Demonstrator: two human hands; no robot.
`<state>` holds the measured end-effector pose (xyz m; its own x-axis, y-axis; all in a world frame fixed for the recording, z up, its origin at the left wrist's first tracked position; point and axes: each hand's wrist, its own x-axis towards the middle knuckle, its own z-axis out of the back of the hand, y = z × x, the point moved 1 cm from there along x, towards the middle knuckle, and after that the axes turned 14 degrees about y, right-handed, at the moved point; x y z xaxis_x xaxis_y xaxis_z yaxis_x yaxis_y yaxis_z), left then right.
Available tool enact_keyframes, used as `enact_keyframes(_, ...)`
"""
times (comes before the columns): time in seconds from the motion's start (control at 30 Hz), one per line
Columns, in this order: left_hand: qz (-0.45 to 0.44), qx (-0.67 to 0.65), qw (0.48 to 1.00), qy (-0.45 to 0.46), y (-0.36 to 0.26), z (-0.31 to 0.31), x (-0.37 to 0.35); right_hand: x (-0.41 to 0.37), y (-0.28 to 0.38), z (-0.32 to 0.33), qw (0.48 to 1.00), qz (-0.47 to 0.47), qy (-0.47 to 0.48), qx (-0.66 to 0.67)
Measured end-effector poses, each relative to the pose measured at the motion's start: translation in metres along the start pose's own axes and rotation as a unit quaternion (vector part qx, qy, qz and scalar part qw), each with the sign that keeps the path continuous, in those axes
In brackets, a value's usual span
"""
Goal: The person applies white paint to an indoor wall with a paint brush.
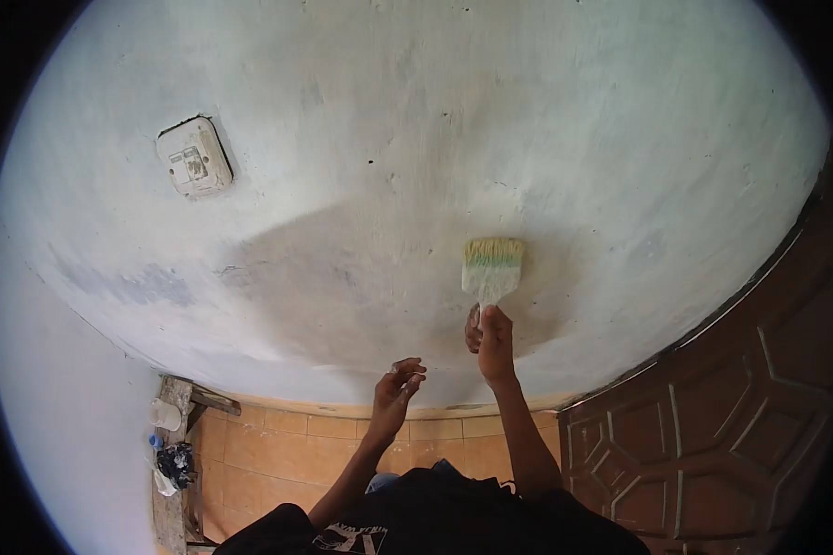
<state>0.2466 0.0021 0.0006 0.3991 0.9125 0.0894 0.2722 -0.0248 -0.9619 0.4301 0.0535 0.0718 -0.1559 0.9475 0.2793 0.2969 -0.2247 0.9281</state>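
My right hand (493, 344) is wrapped round the handle of a wide paintbrush (492, 268), held upright in front of the wall. Its yellowish bristles point up and show some green near the base, and its pale body is smeared with paint. Lower and to the left, my left hand (401, 381) is raised near the wall with nothing in it. Its fingers are loosely bent and apart from the thumb, with whitish specks on them. The whitish wall (370, 222) behind both hands is patchy, with grey stains and small pits.
A light switch (195, 157) with a paint-smeared plate is on the wall at upper left. At lower left, a worn wooden bench (169, 513) bears a white container (165, 414) and a black plastic bag (177, 464). A brown panelled door (713, 435) stands right, above orange floor tiles (278, 453).
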Motion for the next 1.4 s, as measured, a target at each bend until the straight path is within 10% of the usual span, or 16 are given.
enact_keyframes(0.13, -0.014, -0.014, 1.0, -0.001, 0.004, -0.005, 0.002, -0.049, -0.112, 0.023, 0.978, 0.001, -0.052, -0.202)
enact_keyframes(0.17, -0.011, -0.012, 1.0, -0.005, 0.005, -0.005, 0.0, -0.074, -0.132, 0.02, 0.995, -0.08, -0.061, 0.003)
enact_keyframes(0.2, -0.01, -0.009, 1.0, -0.008, 0.006, -0.006, 0.0, -0.091, -0.145, 0.019, 0.985, -0.12, -0.08, -0.091)
enact_keyframes(0.4, 0.038, 0.024, 0.999, 0.004, 0.01, -0.002, -0.005, -0.02, 0.017, -0.005, 0.995, 0.051, -0.054, -0.067)
enact_keyframes(0.67, 0.005, 0.023, 1.0, 0.002, 0.013, -0.007, -0.004, -0.077, -0.123, 0.024, 0.982, -0.04, -0.074, -0.171)
enact_keyframes(0.77, -0.007, 0.027, 1.0, 0.009, 0.016, 0.006, 0.004, -0.085, -0.096, -0.006, 0.993, -0.087, -0.074, 0.005)
enact_keyframes(0.97, -0.01, 0.069, 0.998, 0.009, 0.015, 0.017, -0.001, -0.005, -0.002, -0.02, 0.998, 0.041, 0.004, -0.045)
enact_keyframes(1.2, 0.005, 0.054, 0.998, -0.04, 0.007, 0.033, -0.014, -0.089, -0.122, -0.009, 0.983, -0.158, -0.094, 0.024)
enact_keyframes(1.4, 0.008, 0.104, 0.995, -0.008, 0.002, 0.056, -0.01, -0.035, -0.012, -0.041, 0.998, -0.005, -0.062, -0.015)
